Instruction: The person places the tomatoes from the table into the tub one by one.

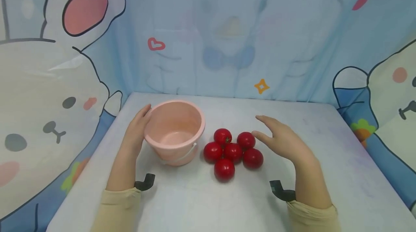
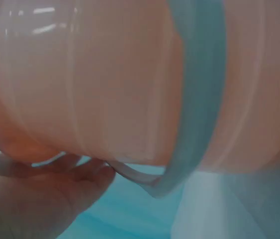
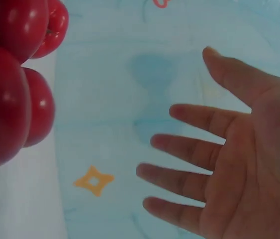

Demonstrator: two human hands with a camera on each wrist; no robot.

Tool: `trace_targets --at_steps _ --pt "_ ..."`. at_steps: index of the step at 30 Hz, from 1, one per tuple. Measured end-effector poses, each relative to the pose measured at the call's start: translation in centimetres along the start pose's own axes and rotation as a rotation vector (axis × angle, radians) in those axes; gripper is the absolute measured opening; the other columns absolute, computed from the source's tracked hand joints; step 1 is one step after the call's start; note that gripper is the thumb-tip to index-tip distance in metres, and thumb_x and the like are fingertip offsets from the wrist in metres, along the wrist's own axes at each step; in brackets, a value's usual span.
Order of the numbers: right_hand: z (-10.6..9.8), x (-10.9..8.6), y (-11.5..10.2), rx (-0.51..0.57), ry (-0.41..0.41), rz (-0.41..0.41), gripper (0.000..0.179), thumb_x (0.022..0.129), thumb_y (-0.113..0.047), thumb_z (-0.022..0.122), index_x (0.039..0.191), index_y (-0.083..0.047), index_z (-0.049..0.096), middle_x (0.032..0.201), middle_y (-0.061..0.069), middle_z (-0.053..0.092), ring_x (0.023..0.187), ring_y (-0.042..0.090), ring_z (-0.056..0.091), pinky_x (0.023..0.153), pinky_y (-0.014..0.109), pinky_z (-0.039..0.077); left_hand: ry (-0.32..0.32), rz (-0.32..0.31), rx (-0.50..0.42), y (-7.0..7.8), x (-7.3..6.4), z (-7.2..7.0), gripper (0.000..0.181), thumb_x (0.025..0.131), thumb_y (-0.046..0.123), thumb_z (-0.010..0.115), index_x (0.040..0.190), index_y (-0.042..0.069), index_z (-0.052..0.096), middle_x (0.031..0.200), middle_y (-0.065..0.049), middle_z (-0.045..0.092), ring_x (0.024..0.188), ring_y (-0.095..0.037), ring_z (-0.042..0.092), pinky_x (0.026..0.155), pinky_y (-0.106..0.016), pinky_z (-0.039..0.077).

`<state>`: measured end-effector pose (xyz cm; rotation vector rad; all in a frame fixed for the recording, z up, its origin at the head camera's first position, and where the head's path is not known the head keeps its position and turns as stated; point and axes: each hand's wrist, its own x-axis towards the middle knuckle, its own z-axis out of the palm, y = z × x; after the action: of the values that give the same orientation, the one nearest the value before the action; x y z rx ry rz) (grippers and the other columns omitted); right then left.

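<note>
A pink plastic bucket (image 1: 175,152) with a pale handle stands upright on the left half of the table. My left hand (image 1: 134,131) lies along its left side with fairly straight fingers. In the left wrist view the bucket wall (image 2: 115,84) fills most of the picture, and the left thumb's tip is beside the handle (image 2: 202,99). Several red tomatoes (image 1: 233,152) are clustered right of the bucket. My right hand (image 1: 286,141) hovers just right of the tomatoes, fingers spread and holding nothing; the right wrist view shows its bare palm (image 3: 249,184).
The white table (image 1: 195,206) carries the bucket and tomatoes. A light blue curtain (image 1: 227,44) printed with cartoon figures hangs behind it and along both sides. Dark curved pieces (image 1: 282,192) stick out at both wrists, by the beige sleeves (image 1: 312,217).
</note>
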<state>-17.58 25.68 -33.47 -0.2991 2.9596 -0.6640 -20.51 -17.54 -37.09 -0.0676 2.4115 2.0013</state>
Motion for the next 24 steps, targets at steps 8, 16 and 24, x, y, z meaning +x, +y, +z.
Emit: trace_targets --at_steps 8,16,24 --pt "1.6 1.8 2.5 0.115 -0.056 0.018 0.074 0.093 -0.058 0.056 0.154 -0.024 0.034 0.153 0.019 0.042 0.138 0.044 0.04 0.099 0.069 0.043 -0.004 0.06 -0.184 -1.9 0.7 0.5 0.054 0.103 0.029 0.043 0.156 0.029 0.031 0.164 0.008 0.026 0.152 -0.012 0.019 0.125 -0.039 0.017" --pt "4.3 3.9 6.3 0.327 -0.136 0.029 0.072 0.091 -0.048 0.065 0.153 -0.031 0.034 0.156 0.018 0.038 0.141 0.047 0.036 0.102 0.068 0.042 0.099 0.086 -0.308 -2.7 0.6 1.5 0.06 0.095 0.006 0.038 0.154 0.021 0.036 0.162 0.005 0.029 0.151 -0.01 0.023 0.124 -0.035 0.02" --pt "7.0 5.0 8.5 0.439 -0.197 0.042 0.076 0.087 -0.042 0.071 0.153 -0.028 0.035 0.156 0.013 0.038 0.143 0.042 0.036 0.105 0.067 0.04 0.145 0.108 -0.287 -3.2 0.7 1.8 0.057 0.095 0.009 0.036 0.15 0.022 0.042 0.159 0.01 0.035 0.149 -0.007 0.026 0.124 -0.034 0.022"
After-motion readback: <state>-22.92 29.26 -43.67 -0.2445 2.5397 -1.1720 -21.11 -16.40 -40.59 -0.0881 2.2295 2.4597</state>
